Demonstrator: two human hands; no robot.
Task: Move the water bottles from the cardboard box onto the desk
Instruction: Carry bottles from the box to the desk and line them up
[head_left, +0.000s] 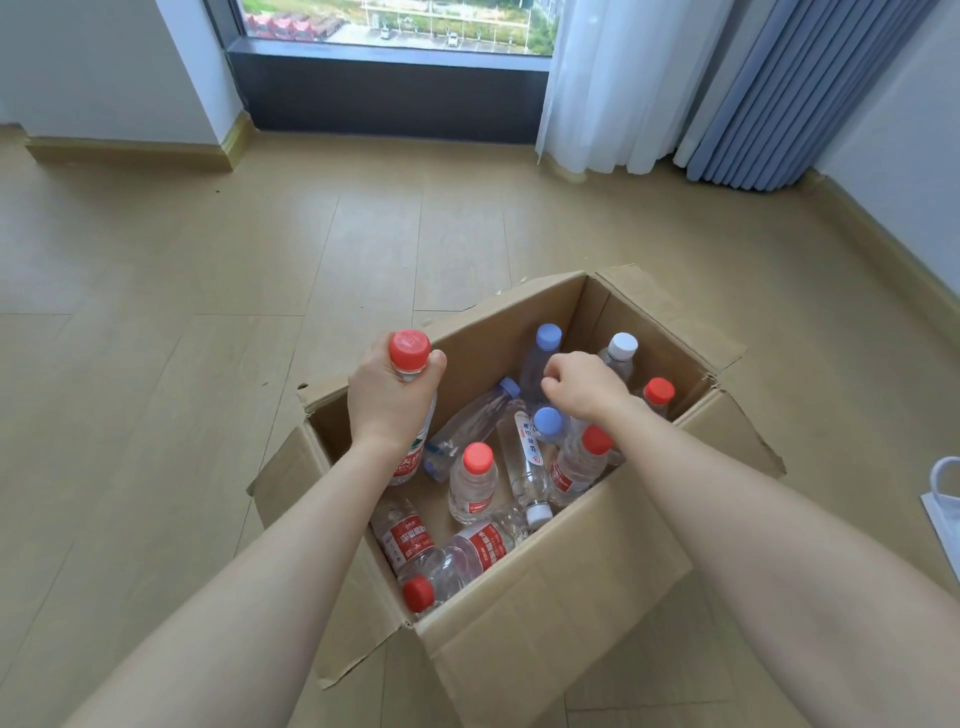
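Cardboard fills the low centre of my feed: the box (545, 613) sits open on the wood floor (208, 260), flaps splayed. I read a clock laid on the box, with 12 toward the window (395, 31).

My left hand (382, 402) is at the 10 o'clock corner, fingers wrapped round the shoulder of a red-capped bottle (410, 351). It is upright, cap above the rim, lower end inside the opening by the left wall. I cannot tell whether it rests on anything.

My right hand (584, 389) is down in the box toward 1 o'clock, knuckles up, fingers curled tight. It is just beside a blue-capped bottle (540, 358) standing at 12 o'clock. The hand hides its own palm, so I cannot tell whether it grips that or anything else.

The other bottles are all in the box:
- A white-capped bottle (621, 348) and a far red cap (658, 391) stand by the right wall, at 1 to 2 o'clock.
- A centre bottle (475, 483) with a red cap stands upright.
- A leaning bottle (574, 470), also red-capped, tilts at 3 o'clock, with a blue cap (548, 422) just above it under my right wrist.
- A flat bottle (524, 457) lies between those two, its white cap pointing to 6 o'clock.
- A slanting bottle (467, 428) lies from 9 toward 12, blue cap uppermost.
- At 7 o'clock a pair (410, 538) with red labels lie on their sides, touching.

White curtain (597, 104) and blue curtain (769, 104) hang beyond the box at 1 o'clock.
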